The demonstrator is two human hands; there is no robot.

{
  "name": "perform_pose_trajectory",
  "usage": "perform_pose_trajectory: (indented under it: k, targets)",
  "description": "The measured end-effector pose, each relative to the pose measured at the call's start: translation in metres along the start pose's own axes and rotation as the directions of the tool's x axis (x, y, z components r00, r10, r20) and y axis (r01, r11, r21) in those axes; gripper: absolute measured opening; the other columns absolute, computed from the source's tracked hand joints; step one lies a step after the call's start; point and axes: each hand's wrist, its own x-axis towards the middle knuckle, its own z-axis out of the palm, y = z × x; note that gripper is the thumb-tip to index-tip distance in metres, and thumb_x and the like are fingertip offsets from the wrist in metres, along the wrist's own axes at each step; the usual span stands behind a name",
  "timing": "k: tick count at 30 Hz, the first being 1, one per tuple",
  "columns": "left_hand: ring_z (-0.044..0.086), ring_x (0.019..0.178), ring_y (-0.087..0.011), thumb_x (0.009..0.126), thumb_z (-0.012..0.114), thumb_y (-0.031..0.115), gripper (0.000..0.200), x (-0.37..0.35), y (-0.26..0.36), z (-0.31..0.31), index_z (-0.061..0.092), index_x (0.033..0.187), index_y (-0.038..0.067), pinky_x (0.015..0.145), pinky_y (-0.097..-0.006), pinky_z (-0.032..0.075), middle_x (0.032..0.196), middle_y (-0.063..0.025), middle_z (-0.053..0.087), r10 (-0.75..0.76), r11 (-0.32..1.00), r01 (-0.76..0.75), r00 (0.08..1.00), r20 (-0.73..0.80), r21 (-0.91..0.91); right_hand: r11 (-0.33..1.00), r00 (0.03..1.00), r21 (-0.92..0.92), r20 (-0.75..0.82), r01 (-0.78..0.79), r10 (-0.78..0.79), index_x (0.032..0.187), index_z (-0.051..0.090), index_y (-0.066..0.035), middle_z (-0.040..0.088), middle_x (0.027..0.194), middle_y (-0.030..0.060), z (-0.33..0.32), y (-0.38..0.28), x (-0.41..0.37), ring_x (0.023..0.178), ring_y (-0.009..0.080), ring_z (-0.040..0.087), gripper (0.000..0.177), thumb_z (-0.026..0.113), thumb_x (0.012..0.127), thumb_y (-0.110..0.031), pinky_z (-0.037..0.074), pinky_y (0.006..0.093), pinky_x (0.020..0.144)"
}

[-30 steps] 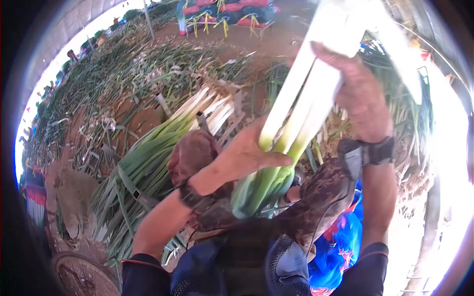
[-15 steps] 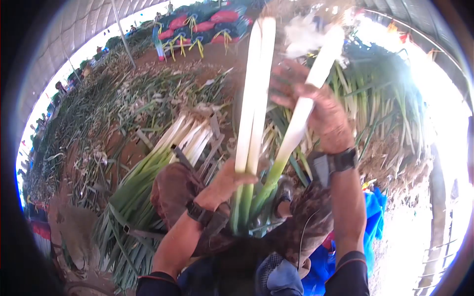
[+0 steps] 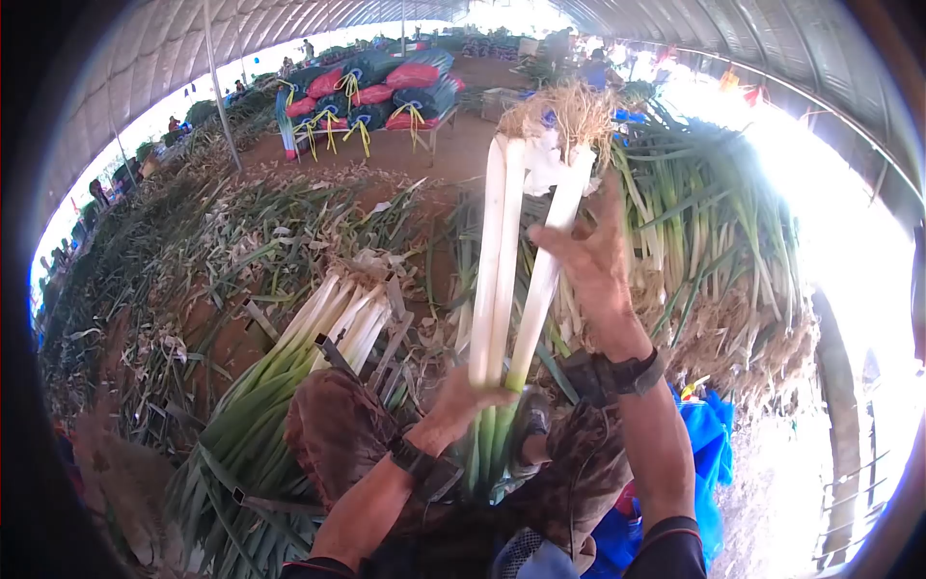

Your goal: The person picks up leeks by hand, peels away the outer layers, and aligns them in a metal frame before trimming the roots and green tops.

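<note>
Three long green onions [image 3: 494, 261] stand upright before me, white shanks bare and bushy roots at the top. Around their green lower parts my left hand [image 3: 455, 403] is closed. My right hand [image 3: 596, 265] is at the right-hand stalk, its thumb crossing the white shank while the other fingers reach up behind and beside it, partly blurred. A strip of pale loose skin [image 3: 546, 166] hangs near the roots. To the left, a bundle of cleaned green onions [image 3: 333, 309] lies in a metal frame [image 3: 395, 323], roots pointing away from me.
Uncleaned green onions [image 3: 709, 212] are heaped at the right. Leaf trimmings [image 3: 260, 207] cover the ground at left. Filled red and dark bags [image 3: 376, 92] lie stacked on a low stand farther back. Blue cloth [image 3: 709, 444] sits beside my right leg. Several people are far off.
The right-hand stalk has swung left, closer to the other two. My right hand moved with it and lower on the view. The camera has tilted up, showing the roots and the shed's far end.
</note>
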Motion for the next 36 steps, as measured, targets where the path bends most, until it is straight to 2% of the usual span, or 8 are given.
perform_pose_trajectory:
  k: [6,15,22,27,29,32,34,36]
  targets:
    - [0.067,0.076,-0.0145,0.075,0.08,0.0,0.031,-0.004,-0.002,0.004,0.068,0.104,-0.004,0.067,-0.0276,0.055,0.089,-0.0086,0.071,-0.039,0.995,0.045,0.997,-0.068,0.087,-0.22,0.792,-0.906,0.424,0.362,-0.44,0.134,0.052,-0.008,0.055,0.128,0.01,-0.004,-0.036,0.033,0.13,0.0314,0.044,0.06,0.063,0.075,-0.006,0.029,0.0525,0.11]
    - [0.067,0.071,-0.0165,0.069,0.079,0.0,0.032,-0.006,-0.003,-0.004,0.068,0.099,-0.007,0.063,-0.0285,0.054,0.084,-0.0114,0.071,-0.064,0.987,0.065,0.998,-0.014,0.15,-0.414,0.815,-0.827,0.511,0.379,-0.274,0.097,0.067,-0.008,0.068,0.083,0.01,-0.09,-0.028,0.072,0.077,0.027,0.069,0.021,0.055,0.081,-0.004,0.055,0.0417,0.068]
    - [0.069,0.079,-0.0175,0.067,0.08,-0.002,0.044,-0.021,-0.016,-0.022,0.066,0.109,-0.005,0.07,-0.0296,0.056,0.093,-0.0114,0.071,-0.104,0.965,0.085,0.993,0.063,0.248,-0.228,0.717,-0.963,0.261,0.145,-0.647,0.089,0.066,-0.006,0.068,0.084,0.0126,-0.327,-0.091,0.157,0.074,0.0309,0.067,0.014,0.06,0.084,-0.018,0.052,0.0428,0.062]
    - [0.067,0.082,-0.0151,0.071,0.078,-0.002,0.042,-0.021,0.01,-0.042,0.067,0.112,-0.002,0.074,-0.0305,0.055,0.097,-0.0082,0.071,-0.229,0.934,0.216,0.973,0.014,0.283,-0.083,0.917,-0.937,-0.35,-0.34,0.194,0.089,0.074,-0.015,0.068,0.098,0.0149,-0.258,-0.047,0.069,0.091,0.0274,0.068,0.019,0.067,0.081,-0.031,0.054,0.0382,0.069]
    - [0.067,0.082,-0.0144,0.073,0.077,-0.001,0.04,-0.019,0.009,-0.045,0.067,0.112,-0.002,0.073,-0.0299,0.054,0.095,-0.0073,0.071,-0.14,0.974,0.135,0.99,0.012,0.184,-0.374,0.984,-0.91,0.151,0.177,0.099,0.101,0.076,-0.025,0.064,0.113,0.0192,-0.212,0.009,0.009,0.105,0.0311,0.064,0.027,0.071,0.079,-0.041,0.055,0.0392,0.079]
    - [0.066,0.081,-0.0135,0.075,0.076,0.001,0.038,-0.008,0.001,-0.052,0.066,0.111,-0.002,0.072,-0.0281,0.053,0.094,-0.0064,0.07,-0.012,0.995,0.011,1.0,0.005,0.1,0.599,0.783,-0.743,0.167,-0.3,0.599,0.148,0.036,-0.007,0.046,0.142,0.0215,-0.11,0.052,-0.041,0.118,0.0298,0.058,0.08,0.077,0.084,-0.031,0.05,0.0388,0.098]
    - [0.066,0.081,-0.0131,0.076,0.076,0.001,0.037,-0.008,-0.001,-0.046,0.066,0.112,-0.003,0.072,-0.027,0.053,0.094,-0.0063,0.07,0.009,0.994,-0.008,1.0,-0.004,0.113,0.677,0.637,-0.13,0.25,-0.724,0.729,0.147,0.035,-0.003,0.055,0.13,0.0232,-0.037,0.053,-0.079,0.11,0.0258,0.062,0.077,0.076,0.085,-0.024,0.052,0.0377,0.094]
    - [0.065,0.081,-0.0131,0.077,0.075,0.0,0.036,-0.014,0.008,-0.026,0.064,0.111,-0.004,0.072,-0.0256,0.052,0.095,-0.0075,0.069,0.062,0.997,-0.06,0.997,-0.043,0.045,0.709,0.79,-0.645,0.261,-0.285,0.555,0.136,0.046,0.002,0.064,0.116,0.0178,0.0,0.06,-0.099,0.105,0.0226,0.064,0.063,0.076,0.084,-0.017,0.053,0.035,0.091]
